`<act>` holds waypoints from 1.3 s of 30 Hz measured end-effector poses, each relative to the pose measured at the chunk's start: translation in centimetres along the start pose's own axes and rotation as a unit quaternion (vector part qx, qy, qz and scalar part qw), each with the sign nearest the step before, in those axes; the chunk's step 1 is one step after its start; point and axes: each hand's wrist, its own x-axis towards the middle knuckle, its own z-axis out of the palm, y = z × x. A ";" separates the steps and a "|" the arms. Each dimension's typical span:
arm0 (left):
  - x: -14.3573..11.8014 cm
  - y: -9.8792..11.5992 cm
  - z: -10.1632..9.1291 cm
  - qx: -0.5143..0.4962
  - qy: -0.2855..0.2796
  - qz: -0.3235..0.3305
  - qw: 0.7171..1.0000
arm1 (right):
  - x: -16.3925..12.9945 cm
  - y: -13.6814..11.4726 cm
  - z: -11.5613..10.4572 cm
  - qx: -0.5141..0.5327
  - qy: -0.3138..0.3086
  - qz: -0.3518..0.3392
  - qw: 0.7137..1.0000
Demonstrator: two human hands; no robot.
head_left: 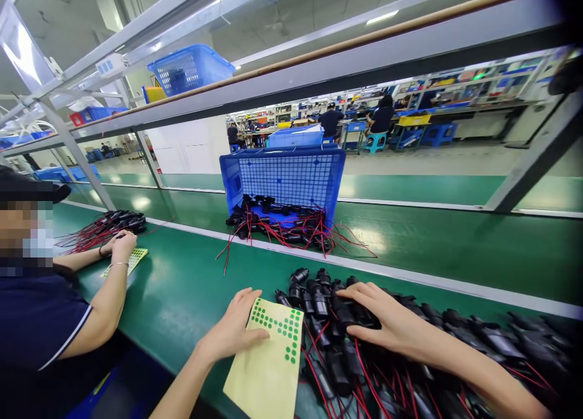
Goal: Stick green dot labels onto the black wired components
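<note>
My left hand point(237, 329) grips a pale yellow sheet point(268, 370) by its left edge, thumb on top. Rows of green round stickers point(289, 328) cover part of its upper half, with bare backing below. To the right, my right hand point(376, 316) reaches into a pile of black cylindrical parts with red wires point(337, 367). Its thumb and fingers are around one black cylindrical part point(345, 314) near the pile's upper left. The hand hides some of the parts beneath it.
A blue crate point(282, 176) lies tipped on its side ahead, similar wired parts spilling from it. At left, a co-worker point(40, 322) handles another sticker sheet point(136, 260) beside a smaller pile point(113, 224). A shelf rail point(282, 73) crosses above the green bench point(182, 303).
</note>
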 end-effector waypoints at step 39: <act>-4.5 9.0 3.6 -0.192 0.187 0.115 0.957 | 1.4 -14.3 1.6 0.034 0.266 -0.167 0.949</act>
